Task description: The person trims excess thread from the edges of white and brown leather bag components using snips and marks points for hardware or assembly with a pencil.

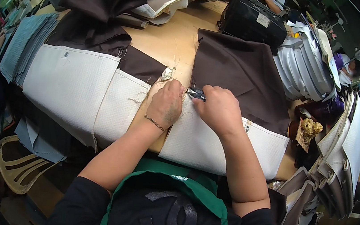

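Note:
A sewn panel of dark brown cloth [243, 73] joined to white textured material [217, 139] lies before me on the right. My left hand [166, 105], wearing a chain bracelet, is closed at this panel's left edge by the seam, where loose threads hang. In my right hand [221, 109] are small black thread snips [197, 94], their tip at the same edge, close to my left fingertips. Whether the blades touch a thread is too small to tell. More white panels [72, 76] with brown cloth and frayed threads lie to the left, one with a metal eyelet [65, 54].
The pieces rest on a tan worktable [157, 42]. Grey-blue sheets [24, 46] are stacked at the left, and folded brown-white pieces [161, 7] at the back. A black box-shaped device [254, 20] and white rolled strips [305, 65] stand far right. A plastic chair [20, 167] is lower left.

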Demonstrator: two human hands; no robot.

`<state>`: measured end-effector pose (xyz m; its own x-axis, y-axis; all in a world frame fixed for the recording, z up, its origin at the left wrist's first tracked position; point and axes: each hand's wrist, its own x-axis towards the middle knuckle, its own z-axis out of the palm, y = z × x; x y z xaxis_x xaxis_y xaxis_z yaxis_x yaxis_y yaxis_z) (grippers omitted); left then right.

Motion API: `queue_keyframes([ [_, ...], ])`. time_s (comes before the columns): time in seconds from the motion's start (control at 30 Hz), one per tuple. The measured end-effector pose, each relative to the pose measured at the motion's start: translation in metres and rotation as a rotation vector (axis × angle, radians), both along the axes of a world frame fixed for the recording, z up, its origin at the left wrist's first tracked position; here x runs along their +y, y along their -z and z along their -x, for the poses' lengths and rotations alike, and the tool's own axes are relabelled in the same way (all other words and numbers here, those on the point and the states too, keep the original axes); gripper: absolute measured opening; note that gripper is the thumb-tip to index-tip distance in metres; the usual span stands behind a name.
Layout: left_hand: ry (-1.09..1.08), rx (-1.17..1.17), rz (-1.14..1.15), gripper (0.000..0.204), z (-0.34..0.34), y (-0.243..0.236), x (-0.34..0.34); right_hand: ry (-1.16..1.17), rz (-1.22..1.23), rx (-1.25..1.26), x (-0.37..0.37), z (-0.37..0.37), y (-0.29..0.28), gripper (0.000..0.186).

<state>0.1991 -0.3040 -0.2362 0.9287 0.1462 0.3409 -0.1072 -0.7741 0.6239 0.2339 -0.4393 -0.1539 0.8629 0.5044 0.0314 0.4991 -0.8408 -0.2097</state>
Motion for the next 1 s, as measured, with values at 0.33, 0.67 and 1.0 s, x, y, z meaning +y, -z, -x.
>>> queue_keyframes([
  [0.33, -0.012, -0.064, -0.038, 0.016, 0.001, 0.000, -0.002, -0.076, 0.127, -0.147, 0.015, -0.004, 0.006, 0.020],
  [0.67, -0.031, -0.082, -0.036, 0.017, 0.003, 0.001, -0.001, -0.057, 0.105, 0.002, 0.010, 0.005, -0.007, 0.022],
  [1.0, -0.047, -0.094, -0.054, 0.016, 0.003, -0.001, -0.004, -0.093, 0.133, -0.129, 0.011, 0.005, 0.007, 0.020],
])
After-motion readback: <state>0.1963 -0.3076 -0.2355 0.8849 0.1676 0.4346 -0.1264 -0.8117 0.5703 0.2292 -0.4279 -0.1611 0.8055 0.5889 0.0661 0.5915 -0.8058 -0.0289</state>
